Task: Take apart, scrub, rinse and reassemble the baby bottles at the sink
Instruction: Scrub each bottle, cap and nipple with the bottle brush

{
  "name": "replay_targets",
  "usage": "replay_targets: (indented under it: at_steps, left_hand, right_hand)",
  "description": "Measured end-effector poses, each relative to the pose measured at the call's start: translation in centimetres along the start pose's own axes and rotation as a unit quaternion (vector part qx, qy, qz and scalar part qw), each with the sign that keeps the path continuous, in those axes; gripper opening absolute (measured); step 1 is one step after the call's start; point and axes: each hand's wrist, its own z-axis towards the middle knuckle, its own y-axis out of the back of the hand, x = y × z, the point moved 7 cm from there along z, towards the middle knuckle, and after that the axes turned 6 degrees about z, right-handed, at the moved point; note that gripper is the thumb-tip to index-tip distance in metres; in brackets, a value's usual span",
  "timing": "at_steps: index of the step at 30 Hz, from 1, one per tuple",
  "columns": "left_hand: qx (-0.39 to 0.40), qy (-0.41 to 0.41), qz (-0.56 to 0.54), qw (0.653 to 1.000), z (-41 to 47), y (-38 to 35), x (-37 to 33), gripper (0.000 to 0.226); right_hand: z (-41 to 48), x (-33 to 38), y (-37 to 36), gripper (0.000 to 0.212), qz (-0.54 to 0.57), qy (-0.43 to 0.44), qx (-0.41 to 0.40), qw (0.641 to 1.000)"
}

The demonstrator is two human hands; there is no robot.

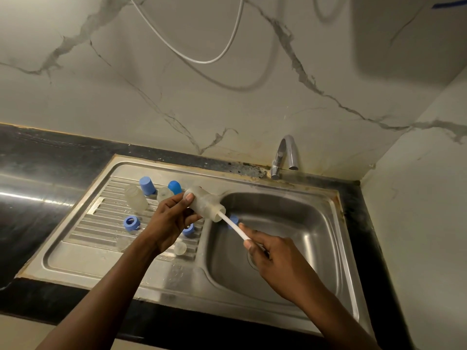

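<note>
My left hand (170, 218) grips a clear baby bottle (206, 203) tilted over the edge of the sink basin (316, 223), its mouth toward the right. My right hand (267, 251) holds the white handle of a bottle brush (233, 226); the brush head is inside the bottle and hidden. On the ribbed drainboard (101, 218) lie another clear bottle (136, 199), two blue caps (147, 185) (174, 186), two blue screw rings (132, 223) (189, 229) and clear teats (180, 248). A blue part (233, 219) shows behind the brush handle in the basin.
A chrome tap (285, 155) stands at the back of the sink, with no water running. Black countertop (38, 178) extends left of the steel sink. A marble wall with a hanging white cable (202, 59) is behind; a side wall closes the right.
</note>
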Motion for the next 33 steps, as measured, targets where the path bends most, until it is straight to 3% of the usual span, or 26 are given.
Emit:
replay_targets:
  at_steps: [9,15,21,25,33]
  left_hand:
    - [-0.024,-0.035,0.049,0.998,0.2,0.3,-0.1,0.040]
    - [-0.021,-0.041,0.079,0.996,0.7,0.4,-0.2,0.057]
    - [-0.015,-0.017,0.014,1.000,0.5,-0.1,0.1,0.054]
    - [-0.015,-0.025,-0.010,1.000,0.0,-0.4,0.2,0.041]
    - [-0.061,-0.034,0.005,0.998,-0.6,0.0,0.5,0.031]
  right_hand:
    - [0.1,-0.2,-0.5,0.042,-0.107,-0.049,0.007,0.993]
    - [0.1,-0.3,-0.7,0.042,-0.025,-0.062,0.076,0.995]
    - [0.3,-0.1,-0.7,0.041,0.042,-0.038,0.098,0.994]
    - [0.6,-0.4,0.1,0.040,0.054,-0.024,0.080,0.995]
    - [1.4,-0.5,1.7,0.043,-0.073,-0.002,0.051,0.996]
